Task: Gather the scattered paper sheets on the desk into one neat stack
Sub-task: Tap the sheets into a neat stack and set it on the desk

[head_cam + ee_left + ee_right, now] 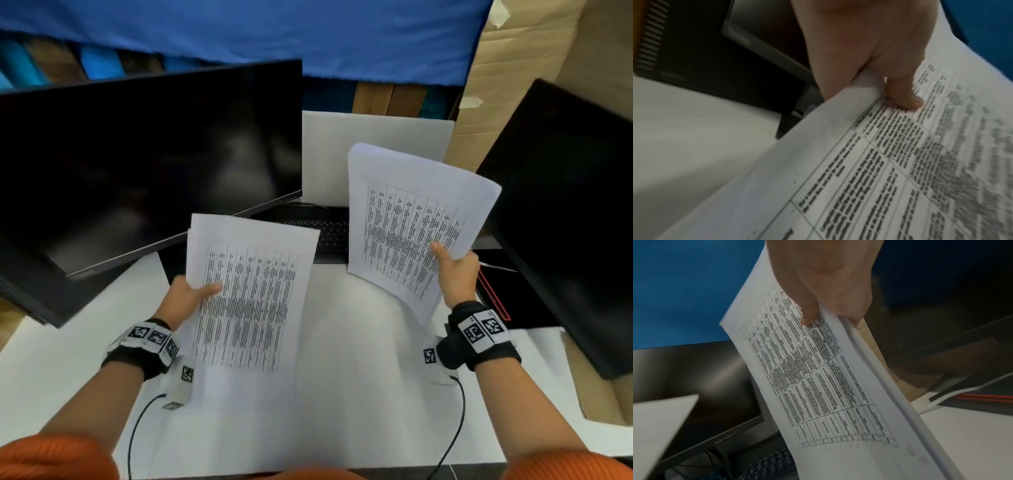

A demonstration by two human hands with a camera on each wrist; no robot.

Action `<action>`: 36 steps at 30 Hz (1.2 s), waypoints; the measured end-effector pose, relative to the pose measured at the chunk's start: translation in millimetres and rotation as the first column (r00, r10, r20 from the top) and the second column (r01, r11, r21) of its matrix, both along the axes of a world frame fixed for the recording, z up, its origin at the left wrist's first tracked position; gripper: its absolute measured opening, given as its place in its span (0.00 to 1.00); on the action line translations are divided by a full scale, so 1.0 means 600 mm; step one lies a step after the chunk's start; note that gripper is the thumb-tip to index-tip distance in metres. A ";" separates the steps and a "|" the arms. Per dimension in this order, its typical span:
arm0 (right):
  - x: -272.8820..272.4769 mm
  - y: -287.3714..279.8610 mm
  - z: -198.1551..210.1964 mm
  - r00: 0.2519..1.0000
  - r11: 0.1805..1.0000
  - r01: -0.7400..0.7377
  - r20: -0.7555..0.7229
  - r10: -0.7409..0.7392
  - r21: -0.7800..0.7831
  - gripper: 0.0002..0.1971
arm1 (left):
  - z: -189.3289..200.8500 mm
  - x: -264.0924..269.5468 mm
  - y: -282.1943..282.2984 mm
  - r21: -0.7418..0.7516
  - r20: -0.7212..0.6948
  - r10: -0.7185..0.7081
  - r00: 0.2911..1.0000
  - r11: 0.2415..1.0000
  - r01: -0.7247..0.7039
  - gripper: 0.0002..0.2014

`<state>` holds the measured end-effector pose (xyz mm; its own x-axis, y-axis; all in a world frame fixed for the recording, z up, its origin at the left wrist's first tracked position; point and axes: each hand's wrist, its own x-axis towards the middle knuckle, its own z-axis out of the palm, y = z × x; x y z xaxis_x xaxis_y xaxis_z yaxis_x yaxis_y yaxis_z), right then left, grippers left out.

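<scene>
Two bundles of printed sheets with tables hang above the white desk (359,377). My left hand (191,294) pinches the left bundle (253,301) at its left edge, thumb on top (906,99), fingers hidden beneath the paper (879,170). My right hand (454,270) pinches the right bundle (407,219) at its right edge and holds it higher and tilted. In the right wrist view that bundle (818,378) shows several sheets at its edge, with the thumb (809,313) pressed on the print. A gap separates the two bundles.
A dark monitor (144,164) leans at the left and another (568,212) at the right. A black keyboard (329,233) lies between them, before a white board (376,150). Cardboard (513,68) stands at the back right. Wrist-camera cables trail over the desk's front.
</scene>
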<state>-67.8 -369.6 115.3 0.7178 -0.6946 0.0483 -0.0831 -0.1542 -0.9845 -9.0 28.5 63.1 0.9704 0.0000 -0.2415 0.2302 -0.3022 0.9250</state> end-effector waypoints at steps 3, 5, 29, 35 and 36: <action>0.008 0.014 0.016 0.996 0.996 -0.086 0.023 0.086 -0.002 0.19 | 0.036 0.022 -0.008 -0.082 0.086 -0.014 0.996 0.996 0.021 0.22; 0.014 0.031 0.024 0.983 0.984 -0.180 0.028 0.179 0.020 0.19 | 0.059 0.031 -0.035 -0.153 0.151 -0.006 0.989 0.988 0.030 0.22; 0.031 0.126 0.069 0.866 0.881 -0.465 0.252 0.433 0.086 0.14 | 0.158 0.038 -0.175 -0.414 0.524 0.082 0.848 0.895 0.169 0.37; 0.025 0.137 0.027 0.840 0.836 -0.539 0.145 0.523 0.108 0.18 | 0.119 0.022 -0.164 -0.396 0.379 -0.092 0.921 0.883 0.251 0.29; 0.025 0.137 0.020 0.844 0.835 -0.535 0.124 0.522 0.126 0.17 | 0.114 0.021 -0.165 -0.365 0.362 -0.117 0.925 0.895 0.257 0.23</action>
